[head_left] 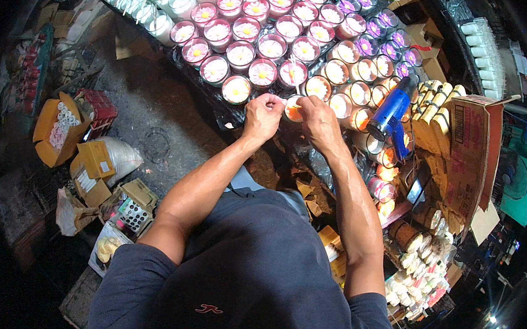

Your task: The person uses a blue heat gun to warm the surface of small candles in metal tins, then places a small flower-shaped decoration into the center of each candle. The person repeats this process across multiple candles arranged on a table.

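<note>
At the near edge of a crowded spread of glass jar candles, my two hands are close together. My right hand (pixel 319 122) has its fingertips bent down at the rim of a jar candle with an orange flower (pixel 292 111). Whatever those fingers pinch is hidden. Just left of that jar, my left hand (pixel 263 116) is closed with thumb and fingertips together; anything in it is too small to make out. A pink jar candle (pixel 236 89) with a pale flower stands beyond my left hand. Right of my right hand lie a peach jar candle (pixel 340 105) and a blue heat gun (pixel 391 109).
Pink jar candles (pixel 262 73), purple ones (pixel 367 46) and white ones (pixel 182 2) fill the table. A tall carton (pixel 467 159) stands right, beside cream-yellow blocks (pixel 431 113). Open boxes (pixel 58 133) and a white sack (pixel 120 158) sit on the floor at left.
</note>
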`<state>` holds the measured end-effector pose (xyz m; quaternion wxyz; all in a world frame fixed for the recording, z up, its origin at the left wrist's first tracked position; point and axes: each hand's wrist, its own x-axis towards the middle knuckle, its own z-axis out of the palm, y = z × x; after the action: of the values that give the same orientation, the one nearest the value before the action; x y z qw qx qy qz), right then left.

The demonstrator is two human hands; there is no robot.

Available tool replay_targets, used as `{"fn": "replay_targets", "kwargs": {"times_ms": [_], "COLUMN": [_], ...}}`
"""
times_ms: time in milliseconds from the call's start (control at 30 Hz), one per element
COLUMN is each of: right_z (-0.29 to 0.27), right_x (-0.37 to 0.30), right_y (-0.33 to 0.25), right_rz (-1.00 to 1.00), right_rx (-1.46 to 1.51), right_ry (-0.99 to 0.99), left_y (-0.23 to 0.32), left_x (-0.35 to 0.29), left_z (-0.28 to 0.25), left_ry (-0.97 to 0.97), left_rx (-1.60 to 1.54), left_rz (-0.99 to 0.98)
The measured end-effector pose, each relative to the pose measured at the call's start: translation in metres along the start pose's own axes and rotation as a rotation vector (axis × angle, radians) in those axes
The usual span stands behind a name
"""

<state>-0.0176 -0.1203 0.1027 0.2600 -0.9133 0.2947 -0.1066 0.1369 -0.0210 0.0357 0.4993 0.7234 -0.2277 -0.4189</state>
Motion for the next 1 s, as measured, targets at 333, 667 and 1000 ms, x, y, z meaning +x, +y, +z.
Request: {"fn": "replay_targets", "kwargs": {"times_ms": [333,667,1000], "right_z": [-0.016,0.003,0.02], "right_x": [-0.02,-0.041,-0.163], "right_y": [0.001,0.007,-0.039], "right_rz": [0.103,0.193,0.463], "right_rx": [0.112,0.189,0.287], "right_ry": [0.124,0.28,0.276], "left_y": [0.008,0.005,-0.032], "left_x": [-0.017,-0.019,-0.063], "left_z": [-0.009,-0.013,-0.043], "left_ry": [0.026,0.028,-0.054], "left_rx": [-0.058,-0.001,0.238], "left_rz": [-0.009,0.114,0.178]}}
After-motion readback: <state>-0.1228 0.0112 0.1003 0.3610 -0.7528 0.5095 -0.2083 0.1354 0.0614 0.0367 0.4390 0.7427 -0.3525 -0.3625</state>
